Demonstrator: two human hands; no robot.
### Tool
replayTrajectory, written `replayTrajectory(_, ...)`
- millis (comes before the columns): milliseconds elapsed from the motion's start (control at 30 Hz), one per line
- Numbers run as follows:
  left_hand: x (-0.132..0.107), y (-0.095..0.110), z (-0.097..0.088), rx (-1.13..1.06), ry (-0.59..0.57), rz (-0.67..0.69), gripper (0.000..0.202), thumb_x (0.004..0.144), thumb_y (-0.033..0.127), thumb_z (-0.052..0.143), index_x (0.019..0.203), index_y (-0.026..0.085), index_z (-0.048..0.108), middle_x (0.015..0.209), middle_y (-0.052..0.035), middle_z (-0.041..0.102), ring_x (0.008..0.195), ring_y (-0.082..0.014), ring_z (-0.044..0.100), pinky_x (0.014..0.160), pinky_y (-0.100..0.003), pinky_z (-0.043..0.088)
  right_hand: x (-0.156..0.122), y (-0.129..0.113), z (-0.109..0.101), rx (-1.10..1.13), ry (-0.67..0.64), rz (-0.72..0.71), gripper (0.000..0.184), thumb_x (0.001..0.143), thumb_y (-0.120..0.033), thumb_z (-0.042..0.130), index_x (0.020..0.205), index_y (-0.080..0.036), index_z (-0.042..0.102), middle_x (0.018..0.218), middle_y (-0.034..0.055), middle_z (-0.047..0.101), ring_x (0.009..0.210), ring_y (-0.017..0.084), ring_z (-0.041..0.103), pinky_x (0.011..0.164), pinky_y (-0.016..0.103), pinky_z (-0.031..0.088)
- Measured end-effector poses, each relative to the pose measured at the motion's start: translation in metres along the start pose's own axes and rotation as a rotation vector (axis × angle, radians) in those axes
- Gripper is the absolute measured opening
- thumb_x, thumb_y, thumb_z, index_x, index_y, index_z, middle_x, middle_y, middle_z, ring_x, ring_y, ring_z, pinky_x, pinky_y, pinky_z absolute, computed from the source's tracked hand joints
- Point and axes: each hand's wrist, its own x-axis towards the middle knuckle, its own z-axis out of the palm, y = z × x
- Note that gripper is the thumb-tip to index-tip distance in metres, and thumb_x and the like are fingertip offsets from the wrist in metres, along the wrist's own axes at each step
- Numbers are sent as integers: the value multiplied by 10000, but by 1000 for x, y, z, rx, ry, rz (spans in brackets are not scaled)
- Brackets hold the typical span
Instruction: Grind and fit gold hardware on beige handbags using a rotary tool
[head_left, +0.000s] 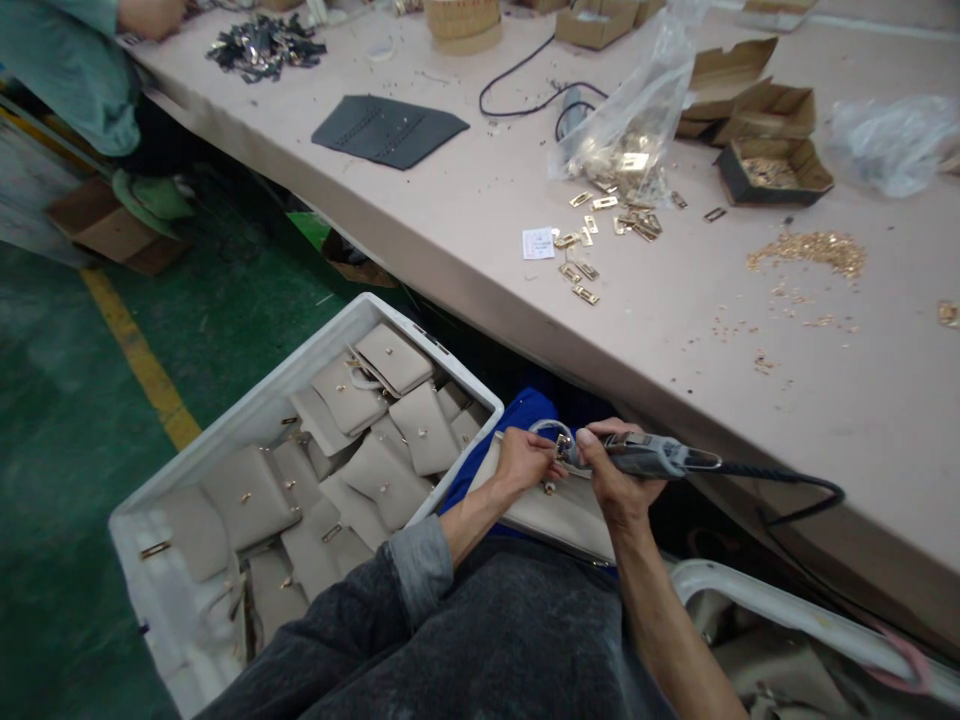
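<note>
A beige handbag (577, 510) lies across my lap, partly hidden by both hands. My left hand (525, 458) is closed, its fingertips pinching a small metal clasp (562, 447) above the bag. In my right hand (619, 480) is a grey electric screwdriver (649, 455), its front end pointing left at the clasp. The exact contact at the tip is too small to make out. A black cord (787, 482) runs from the tool's rear towards the table edge. A pale curved strap (551, 426) shows just behind the clasp.
Left of my lap, a white bin (300, 360) holds several beige bags. Another white bin (780, 600) stands at right. The table (465, 230) carries gold frames (585, 270), tiny gold parts (817, 252), a plastic bag (630, 130) and open boxes (776, 175). A co-worker's sleeve (67, 70) shows upper left.
</note>
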Motion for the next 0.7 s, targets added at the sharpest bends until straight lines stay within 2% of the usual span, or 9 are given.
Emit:
replayTrajectory(67,0,-1,-1,16,-27,26,46,809,89,721,825,46,721,615,-123,717,573,-237,732,518,-285,604,2,-1,1,-73,-123,-77,139,813,-284,822,811,-193,717,749,13,641,642,151,584,621,310,479)
replayTrajectory(133,0,-3,-2,40,-39,62,92,816,120,719,757,50,732,612,-125,715,555,-220,721,514,-275,599,4,-1,3,-101,-187,-112,110,828,-269,810,815,-200,725,750,12,648,651,148,583,631,305,482)
replayTrajectory(333,2,-10,-5,-5,-18,65,92,796,86,671,721,61,720,618,-127,720,544,-212,716,510,-272,598,7,0,11,-59,-236,-84,103,819,-240,804,794,-185,720,749,16,662,664,147,599,653,303,507)
replayTrajectory(467,4,-17,-7,-51,-11,63,80,775,81,660,709,77,703,613,-108,715,542,-211,713,511,-275,600,2,10,11,-134,-168,-8,175,761,-276,861,791,-161,732,762,34,684,670,155,615,663,308,528)
replayTrajectory(567,7,-24,-8,-59,-11,51,85,758,69,623,724,73,701,604,-104,708,529,-217,709,494,-282,597,-4,15,9,-124,-130,64,223,743,-308,878,786,-151,724,726,31,670,616,149,593,599,297,507)
replayTrajectory(633,9,-28,-10,-65,-14,40,93,754,75,608,762,63,700,617,-118,713,528,-233,712,481,-296,594,-7,8,6,-65,-133,57,217,746,-293,875,758,-157,707,696,17,644,579,138,566,557,284,474)
replayTrajectory(700,11,-31,-11,-78,-31,36,131,762,92,609,845,50,701,688,-147,740,552,-247,725,476,-300,590,-6,-10,0,34,-118,29,187,755,-249,861,762,-173,690,673,-2,621,552,133,551,537,282,457)
